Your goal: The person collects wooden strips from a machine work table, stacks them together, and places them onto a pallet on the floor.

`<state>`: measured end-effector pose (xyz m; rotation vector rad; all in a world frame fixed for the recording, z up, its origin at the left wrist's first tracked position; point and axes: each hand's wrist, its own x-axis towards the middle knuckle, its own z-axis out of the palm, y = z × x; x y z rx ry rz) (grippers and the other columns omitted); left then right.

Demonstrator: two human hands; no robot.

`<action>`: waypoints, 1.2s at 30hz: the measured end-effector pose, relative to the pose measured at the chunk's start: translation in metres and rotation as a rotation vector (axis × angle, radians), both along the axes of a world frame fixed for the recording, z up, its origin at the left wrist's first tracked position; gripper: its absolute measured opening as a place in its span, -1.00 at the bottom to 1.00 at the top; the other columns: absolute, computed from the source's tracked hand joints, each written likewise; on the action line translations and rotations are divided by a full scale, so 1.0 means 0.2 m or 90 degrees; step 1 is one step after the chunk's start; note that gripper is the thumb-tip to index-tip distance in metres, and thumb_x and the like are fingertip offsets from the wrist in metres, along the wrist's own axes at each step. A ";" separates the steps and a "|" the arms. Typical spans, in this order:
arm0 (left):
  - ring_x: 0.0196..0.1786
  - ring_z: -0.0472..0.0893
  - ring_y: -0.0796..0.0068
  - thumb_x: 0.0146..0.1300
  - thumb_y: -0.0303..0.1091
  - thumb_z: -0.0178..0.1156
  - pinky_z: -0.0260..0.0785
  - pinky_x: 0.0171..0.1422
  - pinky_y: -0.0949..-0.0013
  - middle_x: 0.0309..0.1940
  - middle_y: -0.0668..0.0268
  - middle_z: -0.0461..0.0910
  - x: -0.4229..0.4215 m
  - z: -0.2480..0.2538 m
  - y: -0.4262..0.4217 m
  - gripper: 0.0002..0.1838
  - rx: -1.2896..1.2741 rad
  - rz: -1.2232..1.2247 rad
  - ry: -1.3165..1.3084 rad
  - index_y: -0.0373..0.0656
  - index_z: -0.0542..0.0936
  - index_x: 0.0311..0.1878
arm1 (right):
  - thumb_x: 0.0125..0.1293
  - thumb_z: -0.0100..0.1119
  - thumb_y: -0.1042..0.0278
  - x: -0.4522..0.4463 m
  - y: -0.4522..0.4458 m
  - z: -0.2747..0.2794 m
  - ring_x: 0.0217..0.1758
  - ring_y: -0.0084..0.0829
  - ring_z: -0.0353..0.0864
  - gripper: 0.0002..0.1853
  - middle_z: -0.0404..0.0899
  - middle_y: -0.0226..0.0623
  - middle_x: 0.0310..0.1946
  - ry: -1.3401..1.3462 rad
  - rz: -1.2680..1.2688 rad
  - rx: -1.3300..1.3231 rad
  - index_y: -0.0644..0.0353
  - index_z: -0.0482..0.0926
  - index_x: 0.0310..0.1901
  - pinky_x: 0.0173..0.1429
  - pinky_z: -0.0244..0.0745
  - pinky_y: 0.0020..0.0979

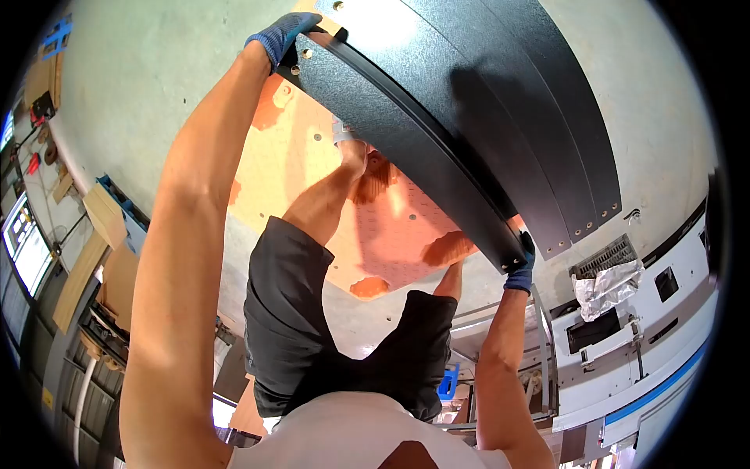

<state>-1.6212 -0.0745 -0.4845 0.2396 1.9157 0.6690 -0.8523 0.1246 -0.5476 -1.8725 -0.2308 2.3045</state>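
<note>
A long black panel (406,144) with drilled holes at its ends is held between my two hands, one edge tipped up. My left hand (283,37), in a blue glove, is closed round its upper left end. The other end is in my right hand (522,270), also gloved in blue, with some of its fingers hidden behind the panel. Beyond it, several similar black panels (500,86) lie side by side, with holes along their ends. A strip of bare wood colour shows near my left hand.
Under the panel is an orange pallet (273,164) with cut-outs, with my legs beside it. At right stand a white machine (625,359) and a dark grate (605,258) with crumpled plastic (605,289). Wooden boards (82,277) lean at left.
</note>
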 end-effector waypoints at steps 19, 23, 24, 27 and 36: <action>0.39 0.50 0.04 0.58 0.07 -0.09 0.25 0.52 -0.27 0.36 0.14 0.54 0.29 -0.20 -0.04 -0.45 0.230 0.698 -0.303 -0.11 0.52 0.38 | 0.23 0.41 0.20 -0.22 -0.15 -0.06 0.32 -0.16 0.61 -0.39 0.65 -0.14 0.24 -0.339 0.792 0.734 0.20 0.53 0.31 0.45 0.44 -0.15; 0.38 0.51 0.08 0.58 0.03 -0.05 0.26 0.52 -0.23 0.36 0.20 0.54 0.19 -0.33 -0.13 -0.48 0.253 0.626 -0.333 -0.07 0.49 0.40 | 0.20 0.45 0.17 -0.28 -0.14 -0.01 0.38 -0.18 0.56 -0.32 0.61 -0.18 0.31 -0.354 0.832 0.687 0.18 0.49 0.35 0.50 0.39 -0.14; 0.38 0.51 0.08 0.58 0.02 -0.05 0.26 0.52 -0.22 0.36 0.20 0.54 0.18 -0.36 -0.15 -0.49 0.268 0.618 -0.344 -0.08 0.49 0.39 | 0.20 0.46 0.16 -0.28 -0.13 -0.03 0.39 -0.18 0.55 -0.30 0.60 -0.18 0.31 -0.350 0.865 0.689 0.18 0.48 0.36 0.50 0.38 -0.14; 0.38 0.50 0.07 0.56 -0.01 -0.03 0.26 0.52 -0.22 0.34 0.19 0.55 0.19 -0.39 -0.21 -0.51 0.288 0.600 -0.348 -0.10 0.51 0.35 | 0.19 0.48 0.15 -0.27 -0.11 -0.01 0.40 -0.19 0.53 -0.25 0.59 -0.17 0.32 -0.319 0.956 0.693 0.20 0.45 0.38 0.51 0.37 -0.15; 0.24 0.57 -0.16 0.59 0.06 -0.04 0.40 0.41 -0.37 0.26 -0.06 0.51 0.56 -0.20 -0.33 -0.46 0.134 0.821 -0.293 -0.28 0.48 0.24 | 0.53 -0.01 0.13 -0.15 -0.12 0.05 0.38 0.07 0.53 -0.46 0.55 0.04 0.33 0.076 -0.213 -0.081 0.33 0.46 0.37 0.48 0.41 0.22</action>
